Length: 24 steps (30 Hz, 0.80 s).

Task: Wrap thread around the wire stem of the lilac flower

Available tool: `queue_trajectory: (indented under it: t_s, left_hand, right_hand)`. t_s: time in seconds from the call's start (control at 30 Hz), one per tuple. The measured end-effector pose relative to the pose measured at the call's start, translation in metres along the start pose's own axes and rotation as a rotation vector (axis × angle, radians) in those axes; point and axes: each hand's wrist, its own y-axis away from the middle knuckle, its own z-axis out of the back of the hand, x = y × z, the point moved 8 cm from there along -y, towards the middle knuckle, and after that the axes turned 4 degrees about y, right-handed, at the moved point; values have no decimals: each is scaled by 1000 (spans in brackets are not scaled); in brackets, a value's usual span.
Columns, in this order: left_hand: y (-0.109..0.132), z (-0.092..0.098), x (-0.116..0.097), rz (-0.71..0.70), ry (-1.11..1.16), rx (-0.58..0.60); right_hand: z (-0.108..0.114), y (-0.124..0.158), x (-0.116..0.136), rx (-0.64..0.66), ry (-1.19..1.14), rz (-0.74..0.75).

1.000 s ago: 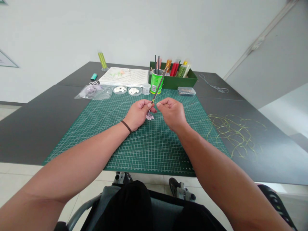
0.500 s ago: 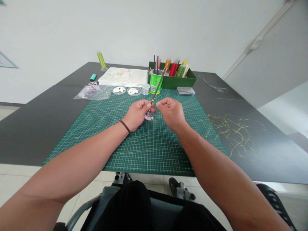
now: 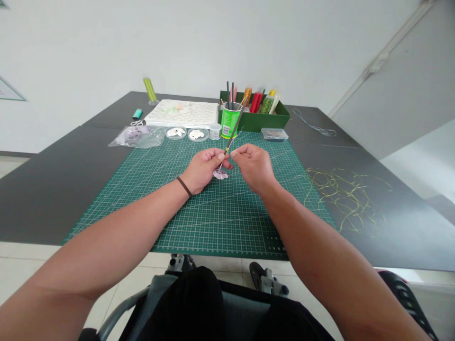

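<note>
The left hand [image 3: 202, 169] is curled closed, thumb and fingers pinching a slender stick [image 3: 233, 136] low on its shaft. The right hand [image 3: 254, 167] is drawn in, its thumb and forefinger pressed together right beside the stick; whether they hold the stick or a fine thread there is too small to tell. The stick slants from the hands toward the far side, and a small lilac paper-like flower [image 3: 220, 174] sits at its near end, just below the left hand, above a green cutting mat [image 3: 227, 227]. The stick looks light and fairly stiff, best held low on the shaft, while the flower looks soft and easily crushed, so it seems better not gripped directly.

Farther off stand a green-labelled can [image 3: 228, 124] holding tools and a green box [image 3: 256, 121] of thread spools. To the far left lies a plastic bag [image 3: 137, 136] of lilac pieces, and loose green wire [image 3: 344, 199] lies to the right.
</note>
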Motion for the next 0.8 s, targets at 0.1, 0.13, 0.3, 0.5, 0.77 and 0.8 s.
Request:
queue_trajectory:
  t_s: [0.1, 0.13, 0.3, 0.5, 0.77, 0.8]
  left_hand:
    - [0, 1, 0, -6, -3, 3]
    - [0, 1, 0, -9, -4, 1]
    - [0, 2, -1, -9, -15, -21]
    - [0, 0, 1, 3, 0, -9]
    - [3, -10, 5, 102, 174, 155]
    - [4, -12, 6, 132, 202, 182]
  right_hand:
    - [0, 1, 1, -3, -1, -6]
    - [1, 1, 1, -3, 1, -3]
    - [2, 0, 1, -11, 15, 14]
    - [3, 0, 0, -20, 23, 12]
    - [-6, 3, 4, 73, -118, -85]
    - [-8, 3, 4, 99, -145, -89]
